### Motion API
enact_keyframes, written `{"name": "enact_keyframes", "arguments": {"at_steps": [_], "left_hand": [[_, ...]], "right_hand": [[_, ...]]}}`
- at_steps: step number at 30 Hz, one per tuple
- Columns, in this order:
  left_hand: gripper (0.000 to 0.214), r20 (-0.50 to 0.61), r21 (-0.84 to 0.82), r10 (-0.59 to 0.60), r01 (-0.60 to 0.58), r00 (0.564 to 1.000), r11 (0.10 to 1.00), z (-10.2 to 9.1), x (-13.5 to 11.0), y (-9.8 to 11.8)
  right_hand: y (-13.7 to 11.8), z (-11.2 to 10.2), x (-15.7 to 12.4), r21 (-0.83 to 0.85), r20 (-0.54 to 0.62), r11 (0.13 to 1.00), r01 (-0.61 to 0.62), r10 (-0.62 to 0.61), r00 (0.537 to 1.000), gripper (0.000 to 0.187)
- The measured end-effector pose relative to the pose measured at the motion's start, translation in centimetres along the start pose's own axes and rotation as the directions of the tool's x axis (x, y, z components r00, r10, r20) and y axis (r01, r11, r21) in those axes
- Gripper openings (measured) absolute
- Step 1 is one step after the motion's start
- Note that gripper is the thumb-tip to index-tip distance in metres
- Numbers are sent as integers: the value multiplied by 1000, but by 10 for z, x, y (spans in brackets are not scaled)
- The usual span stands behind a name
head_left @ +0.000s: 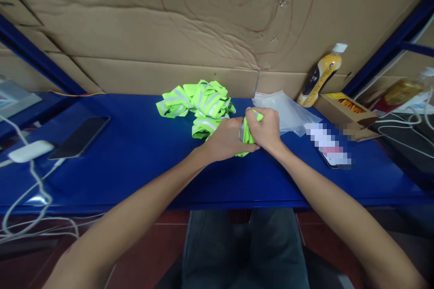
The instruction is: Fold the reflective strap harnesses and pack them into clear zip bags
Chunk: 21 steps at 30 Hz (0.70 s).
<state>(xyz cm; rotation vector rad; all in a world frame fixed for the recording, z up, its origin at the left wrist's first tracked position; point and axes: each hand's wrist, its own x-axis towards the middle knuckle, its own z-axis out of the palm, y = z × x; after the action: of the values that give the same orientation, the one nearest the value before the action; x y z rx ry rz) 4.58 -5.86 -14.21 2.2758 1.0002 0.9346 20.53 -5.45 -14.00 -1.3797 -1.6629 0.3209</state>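
Note:
Both my hands are closed around a bunched piece of neon yellow-green reflective strap (249, 132) with grey stripes, held just over the blue table. My left hand (227, 137) wraps it from the left, and my right hand (266, 127) grips it from the right, with the two hands touching or nearly so. Behind my left hand lies a crumpled heap of the same neon reflective straps (203, 99). Whether the held piece joins the heap is hidden by my left hand. A clear plastic bag (285, 110) lies flat just beyond my right hand.
On the blue table (152, 162), a dark phone (81, 137) and a white device (31, 151) with cables lie left. To the right are a yellow drink bottle (322, 76), an open cardboard box (352, 115) and a blurred-out phone (328, 146). Cardboard (135, 31) stands behind.

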Motion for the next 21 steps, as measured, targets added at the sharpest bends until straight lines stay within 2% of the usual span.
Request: {"name": "enact_keyframes", "arguments": {"at_steps": [4,7,11,14,17,19,21], "left_hand": [[41,-6,-19,-8,8,1000,1000,1,0,-4],[39,13,87,84,-85,996,993,-5,2,-6],[56,80,290,203,-218,976,932,-13,1,-14],[64,166,368,219,-266,962,891,-15,0,-20],[83,191,404,156,-223,969,887,-12,0,-22],[94,173,383,91,-152,981,911,-8,-1,-20],[97,136,321,54,-95,989,942,-5,-1,-16]], "right_hand": [[1,0,5,-71,-23,997,26,-27,999,39],[6,-6,12,36,-8,998,59,-59,998,29],[16,-15,19,117,56,979,168,-175,983,57],[21,-16,18,136,200,963,234,-258,945,50],[19,-15,13,124,328,981,150,-184,927,54],[15,-13,11,86,318,993,86,-109,942,67],[11,-11,9,74,265,996,47,-65,962,77]]}}
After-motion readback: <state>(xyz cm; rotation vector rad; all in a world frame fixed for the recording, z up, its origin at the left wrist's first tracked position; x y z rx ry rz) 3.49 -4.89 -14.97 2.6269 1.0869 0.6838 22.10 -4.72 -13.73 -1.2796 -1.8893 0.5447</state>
